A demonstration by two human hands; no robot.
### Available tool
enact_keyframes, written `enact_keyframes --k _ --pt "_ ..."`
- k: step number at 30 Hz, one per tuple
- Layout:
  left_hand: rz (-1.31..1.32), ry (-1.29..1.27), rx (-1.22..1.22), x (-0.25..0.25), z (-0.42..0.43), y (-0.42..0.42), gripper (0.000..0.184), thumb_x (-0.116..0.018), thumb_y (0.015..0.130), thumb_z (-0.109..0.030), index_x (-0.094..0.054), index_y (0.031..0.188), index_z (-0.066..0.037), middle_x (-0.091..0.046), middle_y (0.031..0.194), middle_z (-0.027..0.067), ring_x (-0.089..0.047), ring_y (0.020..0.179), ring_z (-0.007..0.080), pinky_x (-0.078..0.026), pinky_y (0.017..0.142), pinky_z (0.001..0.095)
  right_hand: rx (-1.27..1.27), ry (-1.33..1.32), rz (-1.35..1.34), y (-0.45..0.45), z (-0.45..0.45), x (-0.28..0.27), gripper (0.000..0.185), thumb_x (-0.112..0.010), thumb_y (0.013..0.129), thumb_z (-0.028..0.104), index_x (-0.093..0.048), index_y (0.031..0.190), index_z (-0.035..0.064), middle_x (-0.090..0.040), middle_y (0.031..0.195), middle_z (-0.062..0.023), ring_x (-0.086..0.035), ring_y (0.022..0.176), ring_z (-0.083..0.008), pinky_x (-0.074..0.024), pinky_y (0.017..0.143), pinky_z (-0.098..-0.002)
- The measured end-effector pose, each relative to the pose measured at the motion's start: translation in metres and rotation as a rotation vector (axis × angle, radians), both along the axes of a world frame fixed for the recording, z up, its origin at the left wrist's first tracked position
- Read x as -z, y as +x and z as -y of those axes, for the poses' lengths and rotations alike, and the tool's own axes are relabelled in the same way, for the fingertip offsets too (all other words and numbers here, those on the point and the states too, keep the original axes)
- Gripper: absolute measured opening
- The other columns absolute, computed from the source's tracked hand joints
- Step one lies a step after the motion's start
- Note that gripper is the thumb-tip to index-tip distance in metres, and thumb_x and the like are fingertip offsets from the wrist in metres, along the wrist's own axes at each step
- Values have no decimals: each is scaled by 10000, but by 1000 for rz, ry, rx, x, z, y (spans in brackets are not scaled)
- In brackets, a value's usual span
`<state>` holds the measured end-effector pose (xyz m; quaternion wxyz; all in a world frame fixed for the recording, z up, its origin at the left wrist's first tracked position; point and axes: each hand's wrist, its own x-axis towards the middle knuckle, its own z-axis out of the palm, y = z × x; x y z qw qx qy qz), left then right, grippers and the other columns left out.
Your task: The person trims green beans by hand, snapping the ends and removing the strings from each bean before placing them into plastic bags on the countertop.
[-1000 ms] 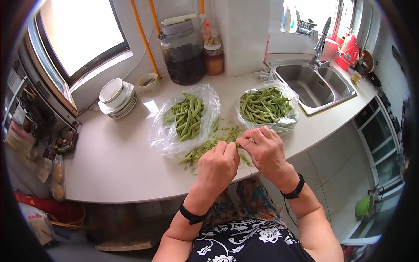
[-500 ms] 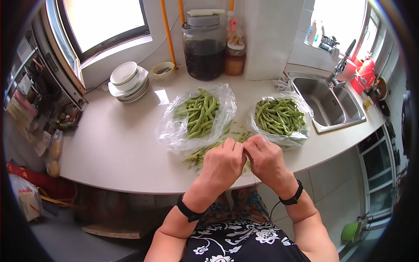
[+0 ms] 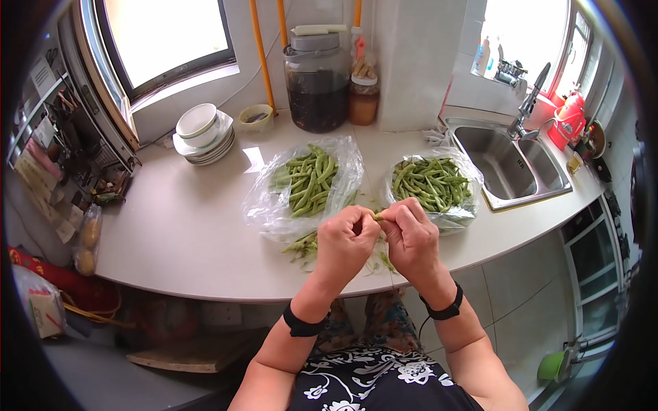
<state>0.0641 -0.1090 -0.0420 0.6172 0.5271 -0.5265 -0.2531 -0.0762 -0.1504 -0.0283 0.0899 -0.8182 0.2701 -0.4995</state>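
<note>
My left hand (image 3: 345, 240) and my right hand (image 3: 412, 236) meet over the front of the counter. Their fingertips are closed in a pinch on a green bean (image 3: 378, 216), of which only a short piece shows between them. Beyond my left hand, long green beans (image 3: 317, 181) lie in an opened clear plastic bag (image 3: 258, 209). More green beans (image 3: 433, 183) fill a second clear bag (image 3: 471, 214) just past my right hand. Trimmed bean scraps (image 3: 301, 248) are scattered on the counter beside and beneath my hands.
Stacked plates and bowls (image 3: 202, 137) stand at the back left, near a small tub (image 3: 256, 120). A big jar of dark liquid (image 3: 317, 96) and a smaller jar (image 3: 364, 99) are against the wall. The sink (image 3: 504, 164) is at the right.
My hands have turned a little, and a piece of the bean now shows between the fingertips. The view has shifted slightly. Both bags stay in place.
</note>
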Motion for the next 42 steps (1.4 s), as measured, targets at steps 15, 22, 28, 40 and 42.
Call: enact_keyframes --k 15,22,28,40,42 --pt "93 89 -32 -11 -9 27 205 -560 972 -75 -724 888 14 -620 653 -11 -590 575 35 -516 547 214 -550 986 994 -54 45 0 172 -478 1091 159 -612 1099 51 -715 1113 -156 -748 887 -215 -645 824 -375" --pt "250 84 -89 -5 -4 37 164 -607 951 -92 -731 938 14 -633 668 10 -604 598 54 -513 551 248 -455 971 1161 -79 54 0 175 -478 1088 146 -612 1103 35 -713 1123 -178 -746 908 -240 -650 843 -399" --pt "696 97 -84 -21 -2 22 448 -750 892 -183 -643 1311 -64 -709 948 89 -628 633 179 -532 648 312 -544 1061 1111 -63 45 3 159 -475 1088 140 -600 1117 44 -708 1131 -177 -747 921 -246 -644 858 -400" --pt "582 -154 -263 -40 14 63 74 -706 928 -94 -731 941 -26 -718 855 166 -714 742 282 -553 674 355 -346 943 621 -75 19 2 239 -573 1039 92 -500 1258 28 -663 1176 -140 -715 938 -194 -599 878 -330" --pt "759 -44 -360 -32 24 94 154 -718 917 -159 -731 1025 -50 -725 934 168 -721 806 308 -567 723 389 -321 954 592 -84 20 1 251 -599 1021 69 -503 1249 21 -658 1153 -117 -709 929 -185 -587 878 -319"
